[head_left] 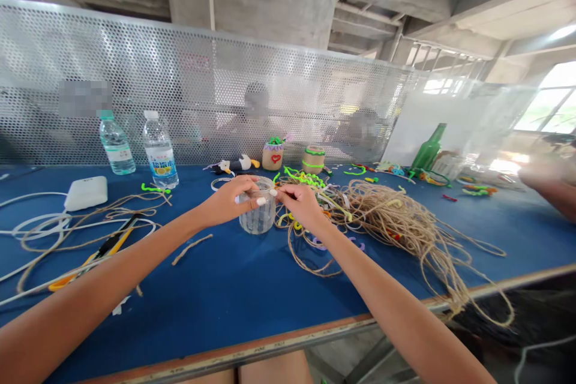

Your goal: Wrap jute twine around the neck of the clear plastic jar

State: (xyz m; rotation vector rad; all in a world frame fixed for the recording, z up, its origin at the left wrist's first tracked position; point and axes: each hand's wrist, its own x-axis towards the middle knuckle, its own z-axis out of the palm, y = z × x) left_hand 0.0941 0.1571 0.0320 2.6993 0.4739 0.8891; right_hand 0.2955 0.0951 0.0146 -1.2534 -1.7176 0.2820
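A clear ribbed glass jar (pixel 257 217) stands upright on the blue table, near its middle. My left hand (pixel 236 199) is wrapped over the jar's left side and rim, with its fingers closed on it. At the right of the rim, my right hand (pixel 300 201) is closed in a pinch, its fingertips close to the left thumb. Whatever lies between those fingertips is too small to make out. Beside the right hand is a big tangle of brown twine (pixel 391 210), mixed with green and yellow fuzzy pieces.
Behind the jar stand two twine-wrapped jars (pixel 272 157), (pixel 314 162). At left are two plastic bottles (pixel 117 147), (pixel 161 159), a white box (pixel 87 193), cables and a yellow-black tool (pixel 117 243). A green bottle (pixel 428 150) and another person's arm (pixel 551 186) are at right.
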